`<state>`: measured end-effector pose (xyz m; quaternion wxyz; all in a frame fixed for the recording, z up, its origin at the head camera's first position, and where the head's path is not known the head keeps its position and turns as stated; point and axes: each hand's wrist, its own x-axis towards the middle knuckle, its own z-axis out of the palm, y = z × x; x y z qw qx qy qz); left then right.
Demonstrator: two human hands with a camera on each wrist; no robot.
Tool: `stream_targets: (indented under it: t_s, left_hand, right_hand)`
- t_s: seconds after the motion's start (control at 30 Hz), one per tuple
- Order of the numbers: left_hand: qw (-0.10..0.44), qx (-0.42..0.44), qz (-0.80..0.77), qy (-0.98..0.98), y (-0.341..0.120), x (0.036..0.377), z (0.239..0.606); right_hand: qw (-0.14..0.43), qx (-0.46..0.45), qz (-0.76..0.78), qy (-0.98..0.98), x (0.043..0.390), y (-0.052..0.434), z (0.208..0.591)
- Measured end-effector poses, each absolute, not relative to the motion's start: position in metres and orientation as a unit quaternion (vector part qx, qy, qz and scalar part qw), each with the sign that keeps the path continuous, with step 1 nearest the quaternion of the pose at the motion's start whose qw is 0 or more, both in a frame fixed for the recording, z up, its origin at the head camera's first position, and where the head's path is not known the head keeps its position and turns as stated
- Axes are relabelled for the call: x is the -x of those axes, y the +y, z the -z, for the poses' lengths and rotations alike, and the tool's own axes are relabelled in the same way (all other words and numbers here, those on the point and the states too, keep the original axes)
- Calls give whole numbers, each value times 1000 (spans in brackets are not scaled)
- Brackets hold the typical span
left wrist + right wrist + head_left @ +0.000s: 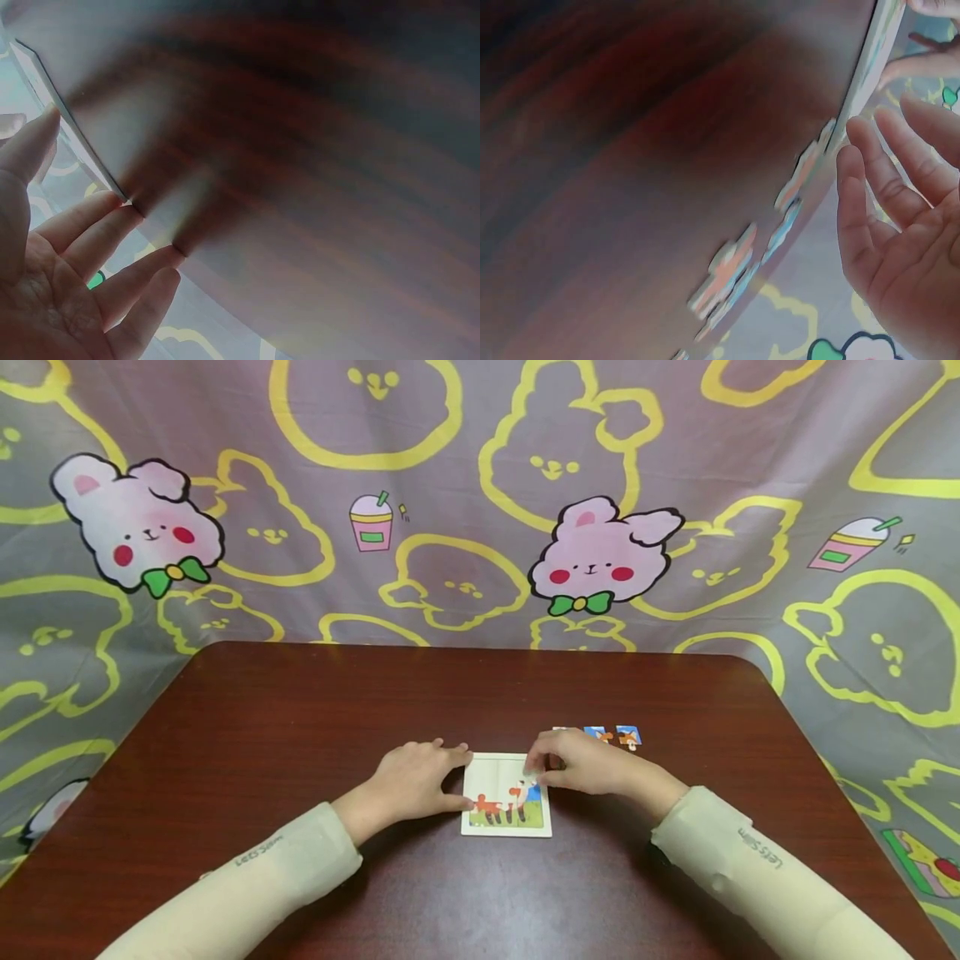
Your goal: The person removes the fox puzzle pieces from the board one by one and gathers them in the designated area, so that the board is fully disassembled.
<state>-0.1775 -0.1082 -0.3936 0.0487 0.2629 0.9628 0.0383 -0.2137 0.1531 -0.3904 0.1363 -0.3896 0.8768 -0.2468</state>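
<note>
A white puzzle board (506,825) lies flat on the dark wooden table (300,718), with its lower pieces in place showing orange animals on grass. My left hand (431,772) rests flat against the board's left edge; in the left wrist view its fingers (112,225) are straight and touch the table beside the board's edge (45,90). My right hand (555,764) reaches over the board's upper right corner, fingertips down on a piece with a blue patch (532,787). In the right wrist view, that hand's fingers (870,187) are loosely extended near the board's rim (870,60).
Loose puzzle pieces (628,737) lie in a short row just behind my right hand; blurred, the loose pieces (731,270) also show in the right wrist view. A cartoon rabbit cloth (592,560) hangs behind and around the table.
</note>
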Motion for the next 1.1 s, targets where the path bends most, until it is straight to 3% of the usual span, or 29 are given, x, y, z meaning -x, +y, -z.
stream_targets:
  t_s: [0.27, 1.1]
  left_hand:
    - [47, -261, -40, 963, -108, 179, 392]
    - [47, -263, -38, 963, -109, 178, 393]
  right_hand:
    - [161, 405, 220, 873, 210, 142, 389]
    - [145, 405, 169, 887, 200, 138, 392]
